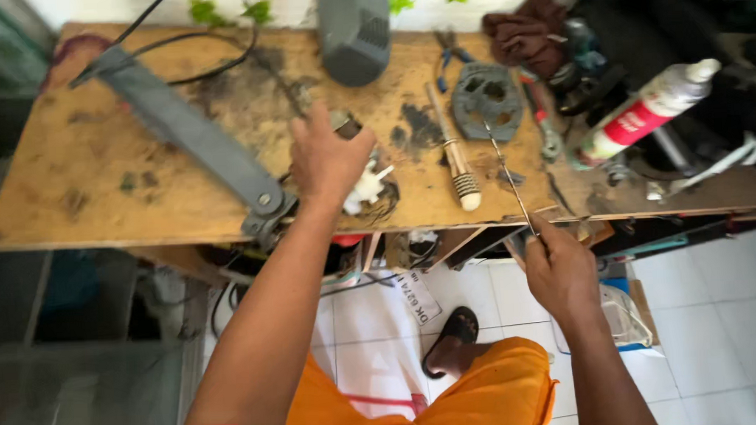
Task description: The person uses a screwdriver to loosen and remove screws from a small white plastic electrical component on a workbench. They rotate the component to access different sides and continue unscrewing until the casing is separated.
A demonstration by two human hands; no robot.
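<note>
My left hand (325, 159) rests on a small motor part (365, 186) with a white plastic piece, on the worn wooden bench (96, 174), fingers curled over it. My right hand (559, 268) hovers just off the bench's front edge and pinches the near end of a long thin metal rod (507, 174). The rod's far tip reaches toward a round grey metal plate (485, 100) with cut-outs. A wooden-handled tool (455, 158) lies between my two hands.
A long grey arm (187, 127) with a black cable lies at left. A grey housing (353, 27) stands at the back. A white and red spray can (645, 111), pliers, a dark rag and clutter fill the right. Below are white floor tiles and a sandal (451, 337).
</note>
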